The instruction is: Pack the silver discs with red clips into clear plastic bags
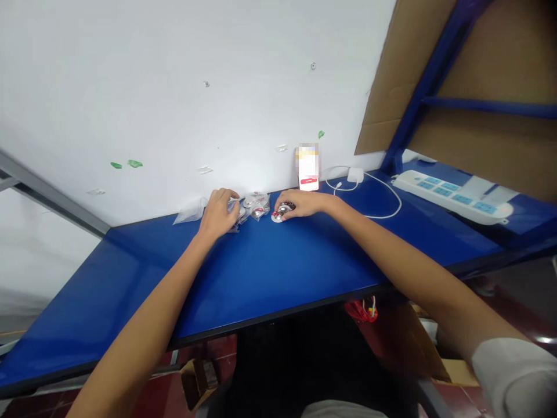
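Note:
At the back of the blue table (243, 278), my left hand (216, 216) curls its fingers round a clear plastic bag (236, 216) with shiny round metal pieces in it. My palm hides much of that bag. Just to its right lie more bagged round pieces (257, 203), some with red marks. My right hand (300, 204) is closed on a small group of shiny round metal pieces (285, 209). A pale disc with a red mark (276, 217) shows under its fingertips. What exactly these round pieces are, I cannot tell.
A lit phone (308, 168) leans on the white wall (243, 93) behind my right hand. A white charger (355, 175) with its cable and a power strip (452, 196) lie to the right. Flat clear plastic (190, 212) rests left of my left hand.

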### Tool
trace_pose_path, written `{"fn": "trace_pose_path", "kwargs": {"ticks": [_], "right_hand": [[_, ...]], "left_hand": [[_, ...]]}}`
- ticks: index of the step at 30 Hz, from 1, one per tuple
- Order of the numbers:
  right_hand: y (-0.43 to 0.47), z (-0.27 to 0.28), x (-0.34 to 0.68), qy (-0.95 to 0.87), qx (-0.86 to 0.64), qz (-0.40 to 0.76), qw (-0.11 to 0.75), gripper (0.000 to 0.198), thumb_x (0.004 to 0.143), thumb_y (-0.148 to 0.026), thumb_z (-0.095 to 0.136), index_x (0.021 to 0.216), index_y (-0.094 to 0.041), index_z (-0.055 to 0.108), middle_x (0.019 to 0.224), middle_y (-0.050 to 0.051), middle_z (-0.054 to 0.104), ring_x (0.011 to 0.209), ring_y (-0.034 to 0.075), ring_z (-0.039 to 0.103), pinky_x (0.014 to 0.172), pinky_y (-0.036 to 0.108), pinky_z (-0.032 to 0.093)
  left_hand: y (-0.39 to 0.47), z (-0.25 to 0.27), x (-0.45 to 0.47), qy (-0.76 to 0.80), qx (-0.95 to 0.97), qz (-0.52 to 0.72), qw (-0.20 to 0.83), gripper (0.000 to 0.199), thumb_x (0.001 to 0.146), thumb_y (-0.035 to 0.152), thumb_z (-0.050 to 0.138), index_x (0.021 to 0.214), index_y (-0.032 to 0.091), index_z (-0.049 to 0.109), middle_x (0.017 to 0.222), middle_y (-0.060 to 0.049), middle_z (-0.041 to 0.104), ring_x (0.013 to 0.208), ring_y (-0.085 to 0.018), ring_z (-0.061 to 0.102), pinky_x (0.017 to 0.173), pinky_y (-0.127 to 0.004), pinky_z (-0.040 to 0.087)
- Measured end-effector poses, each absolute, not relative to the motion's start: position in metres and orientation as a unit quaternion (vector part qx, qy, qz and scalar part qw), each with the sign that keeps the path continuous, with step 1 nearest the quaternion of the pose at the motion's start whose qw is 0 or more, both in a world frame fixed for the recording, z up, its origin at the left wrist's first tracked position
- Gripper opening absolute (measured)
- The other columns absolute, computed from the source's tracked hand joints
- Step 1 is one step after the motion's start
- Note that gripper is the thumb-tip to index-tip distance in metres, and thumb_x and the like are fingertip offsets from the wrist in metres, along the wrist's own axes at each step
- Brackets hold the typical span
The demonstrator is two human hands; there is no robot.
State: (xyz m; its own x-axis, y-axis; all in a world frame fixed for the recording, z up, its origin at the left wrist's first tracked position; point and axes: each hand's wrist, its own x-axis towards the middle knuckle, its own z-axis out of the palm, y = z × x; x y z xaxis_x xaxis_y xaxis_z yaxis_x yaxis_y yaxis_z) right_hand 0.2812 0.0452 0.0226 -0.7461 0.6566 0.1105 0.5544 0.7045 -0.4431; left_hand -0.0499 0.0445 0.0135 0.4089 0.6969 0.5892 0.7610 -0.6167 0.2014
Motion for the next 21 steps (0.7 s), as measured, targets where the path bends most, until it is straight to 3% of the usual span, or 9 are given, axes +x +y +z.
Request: {"fn": "trace_pose_path", "kwargs": {"ticks": [6, 12, 21], "right_hand": [[0.051, 0.019, 0.286, -0.916, -0.321, 0.196, 0.138, 0.059, 0.086, -0.044, 0.091, 0.140, -0.027, 0.074, 0.134, 0.011, 0.073, 0.121, 0.032, 0.067, 0.103, 0.043, 0.051], [0.050, 0.023, 0.279, -0.939, -0.300, 0.122, 0.119, 0.037, 0.090, -0.033, 0.085, 0.126, -0.025, 0.083, 0.128, 0.012, 0.074, 0.121, 0.035, 0.063, 0.105, 0.047, 0.048], [0.057, 0.017, 0.290, -0.929, -0.331, 0.109, 0.124, 0.038, 0.083, -0.028, 0.087, 0.121, -0.023, 0.084, 0.118, 0.012, 0.076, 0.113, 0.034, 0.067, 0.098, 0.045, 0.053]], "left_hand": [[0.036, 0.015, -0.040, -0.403, -0.856, -0.321, 0.038, 0.017, 0.102, 0.027, 0.056, 0.113, 0.022, 0.068, 0.115, -0.011, 0.071, 0.117, -0.033, 0.062, 0.106, -0.049, 0.049], [0.037, 0.015, -0.042, -0.409, -0.854, -0.319, 0.031, 0.019, 0.100, 0.025, 0.056, 0.114, 0.022, 0.068, 0.115, -0.011, 0.072, 0.117, -0.033, 0.063, 0.106, -0.049, 0.049], [0.034, 0.011, -0.034, -0.366, -0.894, -0.258, 0.015, 0.028, 0.101, 0.030, 0.059, 0.125, 0.024, 0.073, 0.128, -0.011, 0.074, 0.123, -0.035, 0.061, 0.111, -0.053, 0.049]]}}
